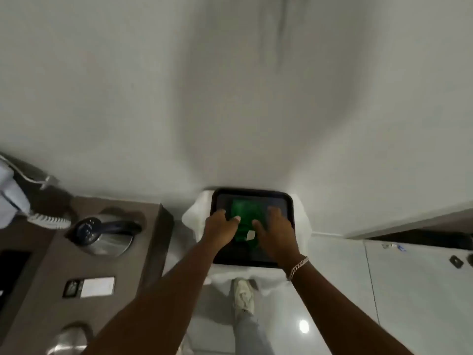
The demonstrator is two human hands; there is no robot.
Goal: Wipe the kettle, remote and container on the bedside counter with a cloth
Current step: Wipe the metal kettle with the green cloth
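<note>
A green cloth with a white tag lies in a black tray on a white surface against the wall. My left hand has its curled fingers and thumb closed on the cloth's left part. On the cloth's right part, my right hand, with a bracelet at the wrist, pinches it with the thumb. The steel kettle with a black lid and handle stands on the brown bedside counter to the left, apart from both hands. A small black-and-white flat item, maybe the remote, lies nearer on the counter.
A white telephone with a coiled cord sits at the counter's far left. A rounded metal object shows at the bottom left. My shoe stands on the glossy floor below the tray. White cabinet panels are on the right.
</note>
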